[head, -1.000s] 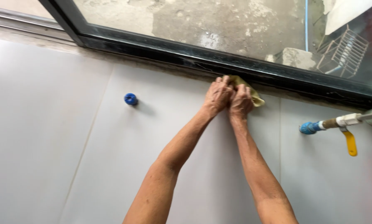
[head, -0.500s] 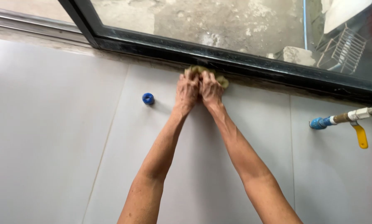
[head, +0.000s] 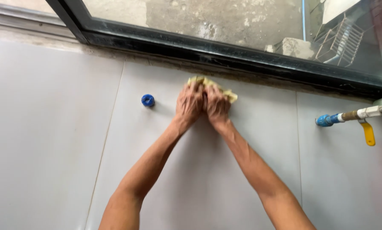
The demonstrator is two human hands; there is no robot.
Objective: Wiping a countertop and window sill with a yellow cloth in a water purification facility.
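My left hand point(head: 189, 103) and my right hand point(head: 217, 104) are pressed side by side on a yellow cloth point(head: 230, 95) against the grey wall tile point(head: 191, 179). Both hands grip the cloth, which shows only at its top and right edges. The hands sit a little below the dark window frame point(head: 225, 53). A small blue wall plug point(head: 148, 100) lies to the left of my left hand.
A pipe tap with a blue fitting point(head: 327, 120) and a yellow lever handle point(head: 368, 133) sticks out of the wall at the right. Behind the glass are a concrete surface and a wire rack point(head: 340, 42).
Both hands with the cloth have slid left along the wall and then a little down from the window frame.
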